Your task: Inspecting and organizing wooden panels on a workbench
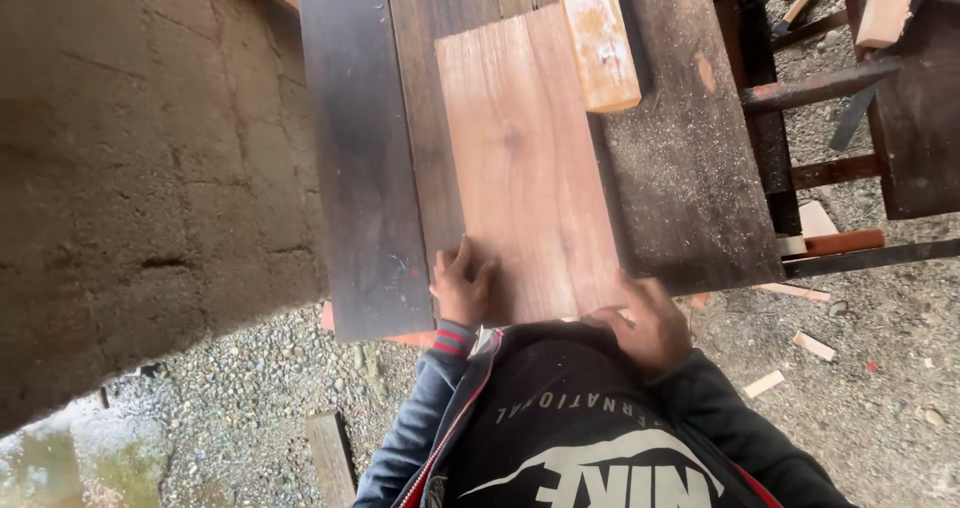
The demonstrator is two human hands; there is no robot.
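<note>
We look down past our dark jacket at a reddish-brown board point(525, 163) lying flat along the dark, sawdust-strewn surface point(690, 168), its near end drawn up against our body; our left hand point(462, 290) rests on the board's near left corner with the fingers point(462, 258) spread and pressed flat on the wood rather than curled around it, which seems to us a way of pinning that edge down and keeping it in line with the darker plank point(365, 148) just beside it; our right hand point(648, 320) sits at the near right edge, fingers bent over the end of the board, though the view is blurred there and we cannot tell how firmly they close on it; with a hand at each side the board appears steadied and squared, not lifted; a pale, paint-flecked wooden block point(598, 33) lies tilted across the board's far right corner, touching it, and would hinder any sliding forward; to the left a rough concrete wall point(150, 168) stands close to the surface, leaving little room on that side; to the right a metal frame point(830, 173) and another timber piece crowd the edge; offcuts point(815, 346) lie scattered on the gravel ground point(880, 398) below.
</note>
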